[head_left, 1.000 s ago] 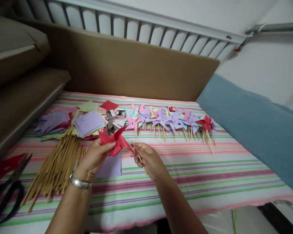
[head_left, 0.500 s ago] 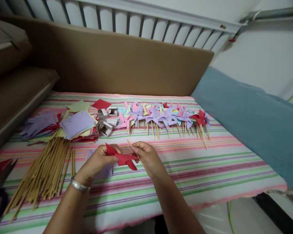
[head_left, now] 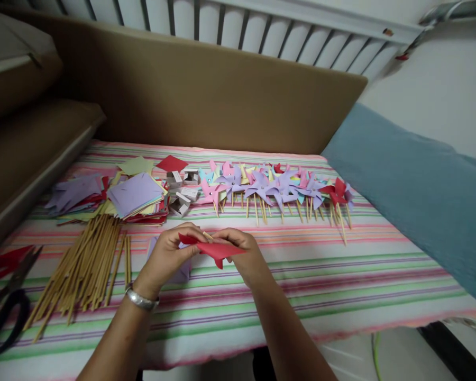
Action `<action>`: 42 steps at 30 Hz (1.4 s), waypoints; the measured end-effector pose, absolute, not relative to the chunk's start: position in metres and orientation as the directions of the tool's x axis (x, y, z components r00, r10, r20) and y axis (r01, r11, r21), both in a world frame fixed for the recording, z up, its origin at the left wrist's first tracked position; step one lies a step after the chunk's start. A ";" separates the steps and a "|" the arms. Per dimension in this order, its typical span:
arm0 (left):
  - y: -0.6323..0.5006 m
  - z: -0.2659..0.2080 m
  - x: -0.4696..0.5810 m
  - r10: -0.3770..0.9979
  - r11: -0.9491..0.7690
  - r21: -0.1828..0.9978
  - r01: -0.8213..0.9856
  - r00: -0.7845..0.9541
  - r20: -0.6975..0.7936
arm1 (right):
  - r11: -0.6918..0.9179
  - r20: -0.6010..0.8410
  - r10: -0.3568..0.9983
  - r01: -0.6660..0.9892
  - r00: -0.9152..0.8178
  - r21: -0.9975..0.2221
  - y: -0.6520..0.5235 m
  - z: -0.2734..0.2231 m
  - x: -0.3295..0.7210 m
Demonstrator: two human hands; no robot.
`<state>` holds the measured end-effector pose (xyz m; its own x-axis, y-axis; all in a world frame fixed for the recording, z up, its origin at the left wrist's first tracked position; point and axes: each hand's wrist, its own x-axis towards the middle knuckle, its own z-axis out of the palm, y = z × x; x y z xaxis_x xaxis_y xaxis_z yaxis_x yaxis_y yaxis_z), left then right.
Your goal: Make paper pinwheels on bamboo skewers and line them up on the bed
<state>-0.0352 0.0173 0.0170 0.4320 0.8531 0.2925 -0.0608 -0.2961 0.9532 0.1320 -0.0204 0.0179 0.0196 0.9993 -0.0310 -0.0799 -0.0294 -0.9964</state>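
My left hand (head_left: pixel 177 252) is closed on a red paper pinwheel (head_left: pixel 218 251), its fingers behind the folded blades and thumb in front. Close beside it, my right hand (head_left: pixel 240 250) grips a thin wooden stick (head_left: pixel 208 236), whose pale tip shows just above the paper. Most of the stick is hidden behind the pinwheel and my fingers. Whether stick and paper are joined I cannot tell. A lilac paper sheet (head_left: pixel 184 272) lies on the cloth under my left hand.
Finished pinwheels on sticks (head_left: pixel 262 186) lie in a row at the back. To the left are wooden sticks (head_left: pixel 87 264), stacked coloured paper squares (head_left: pixel 137 196), small open boxes (head_left: pixel 180 203) and black-handled scissors (head_left: pixel 11 301). A cardboard panel (head_left: pixel 206 95) stands behind the striped cloth (head_left: pixel 321 286).
My hands have come closer together, bringing the stick behind the red pinwheel. The pinwheel has turned so a blade points right over my right fingers. The view has shifted slightly.
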 end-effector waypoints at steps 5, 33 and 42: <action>0.017 0.016 -0.035 0.848 -0.407 0.913 -0.026 0.360 0.388 | 0.078 0.079 0.997 0.008 0.026 -0.997 -0.022 0.018 0.133; 0.014 0.012 -0.035 0.858 -0.400 0.912 -0.095 0.311 0.409 | 0.253 0.267 0.961 0.154 0.073 -0.955 -0.021 0.025 0.129; 0.013 0.013 -0.034 0.870 -0.377 0.922 -0.085 0.309 0.384 | 0.269 0.288 0.956 0.211 0.061 -0.940 -0.021 0.024 0.130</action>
